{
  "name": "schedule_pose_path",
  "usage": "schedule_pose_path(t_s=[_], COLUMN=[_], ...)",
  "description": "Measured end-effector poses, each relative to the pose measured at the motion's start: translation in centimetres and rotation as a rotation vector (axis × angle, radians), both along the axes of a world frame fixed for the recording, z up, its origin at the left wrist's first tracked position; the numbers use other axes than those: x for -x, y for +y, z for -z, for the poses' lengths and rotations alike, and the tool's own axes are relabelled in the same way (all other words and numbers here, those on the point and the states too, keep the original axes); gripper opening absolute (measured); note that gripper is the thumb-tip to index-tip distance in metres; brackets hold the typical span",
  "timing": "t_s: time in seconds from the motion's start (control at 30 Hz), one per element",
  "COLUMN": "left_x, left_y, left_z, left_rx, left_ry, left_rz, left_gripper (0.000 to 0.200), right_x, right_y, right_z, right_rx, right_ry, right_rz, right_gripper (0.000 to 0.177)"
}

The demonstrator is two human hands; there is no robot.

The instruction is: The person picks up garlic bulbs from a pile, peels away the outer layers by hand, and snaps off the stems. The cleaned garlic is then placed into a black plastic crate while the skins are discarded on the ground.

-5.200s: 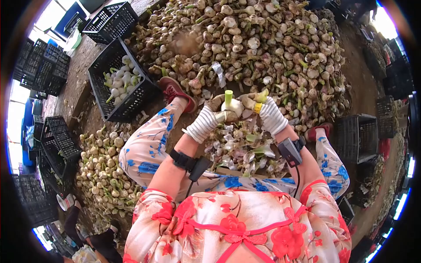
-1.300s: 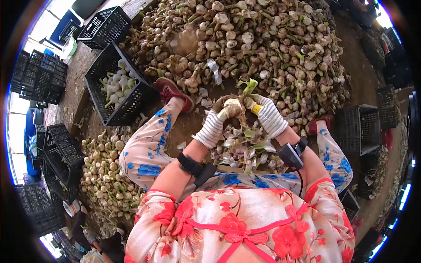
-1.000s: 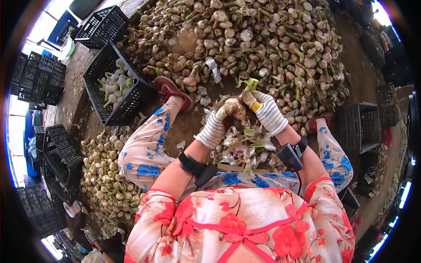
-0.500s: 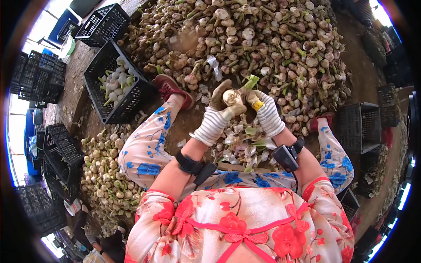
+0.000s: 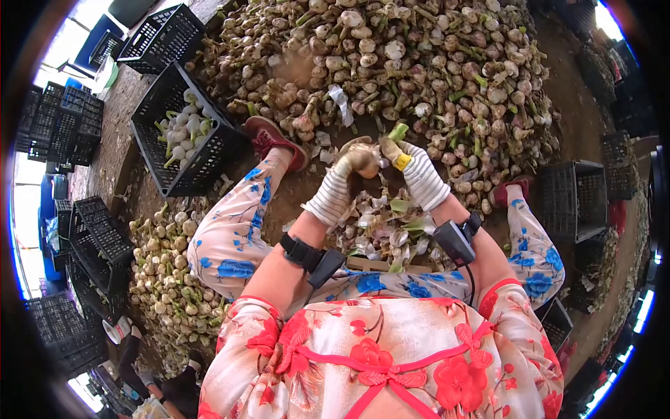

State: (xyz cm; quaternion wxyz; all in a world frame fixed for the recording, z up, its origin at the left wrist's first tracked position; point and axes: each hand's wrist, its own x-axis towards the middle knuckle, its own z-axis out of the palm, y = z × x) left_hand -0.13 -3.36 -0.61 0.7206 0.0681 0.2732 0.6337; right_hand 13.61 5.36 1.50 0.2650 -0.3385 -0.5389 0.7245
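Both hands wear white ribbed gloves with soiled tan fingers. My left hand (image 5: pixel 342 183) is closed around a garlic bulb (image 5: pixel 370 170), whose surface is mostly covered by the fingers. Against it, my right hand (image 5: pixel 415 169) has its fingers closed at the garlic stalk (image 5: pixel 398 132), whose green end sticks up past them. A yellow band (image 5: pixel 403 162) shows on the right glove. Below the hands lies a litter of garlic skins and cut leaves (image 5: pixel 394 227). A large heap of unpeeled garlic (image 5: pixel 447 77) spreads out just beyond the hands.
A black crate (image 5: pixel 199 164) holding clean white garlic (image 5: pixel 185 129) stands at the left. Another garlic pile (image 5: pixel 164 265) lies beside my left leg. More black crates (image 5: pixel 572 202) stand at the right, with stacks (image 5: pixel 66 126) far left. Another person's arm (image 5: pixel 132 363) shows lower left.
The garlic bulb has turned within my left hand and is now more hidden by the fingers. The right hand has shifted slightly left, and the stalk end stands more upright.
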Motion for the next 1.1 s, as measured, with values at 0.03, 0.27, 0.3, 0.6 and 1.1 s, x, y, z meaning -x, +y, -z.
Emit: schedule_pose_path(t_s=[0.03,0.27,0.3,0.6,1.1], left_x=[-0.3,-0.7,-0.4,-1.2,2.9], left_y=[-0.1,-0.2,-0.8,1.0,0.9], left_z=[-0.2,-1.8,-1.9,-1.1,-1.0], left_rx=[-0.044,-0.079,-0.051,0.186,0.118], left_ry=[0.188,0.439,0.327,0.232,0.519], left_rz=[-0.046,-0.208,-0.092,0.058,0.13], left_gripper=[0.051,0.062,0.056,0.056,0.039], right_x=[-0.1,-0.7,-1.1,-0.7,-1.5], right_y=[0.0,-0.6,0.3,-0.3,0.2], right_z=[0.1,-0.7,-0.5,0.1,3.6], right_rx=[0.092,-0.236,-0.512,0.04,0.321], right_ry=[-0.046,-0.085,-0.269,0.16,0.08], right_rz=[0.003,-0.067,-0.12,-0.106,0.056], right_gripper=[0.031,0.022,0.02,0.028,0.024])
